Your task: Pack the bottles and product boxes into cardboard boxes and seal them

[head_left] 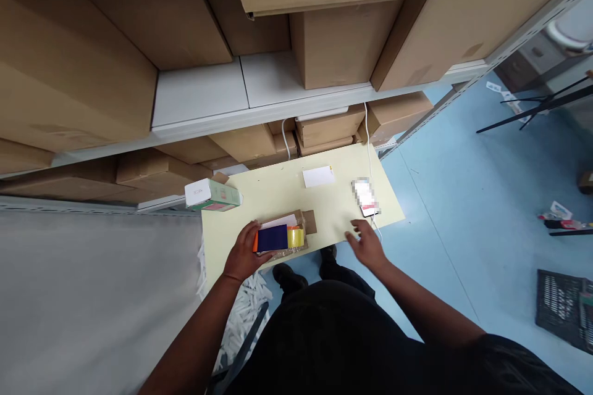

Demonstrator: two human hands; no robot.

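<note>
The left hand's (244, 253) fingers grip the dark-blue box (272, 238) at the open carton (310, 222), by the tabletop's (336, 207) near edge; a light, level hold suits it. The empty right hand's (368, 247) fingers are parted.

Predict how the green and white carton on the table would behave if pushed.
The green and white carton would probably keep its shape, as its edges look straight. Its flat sides suggest it would slide, not roll. Pushed high up, it might tip, as it seems taller than wide.
</note>
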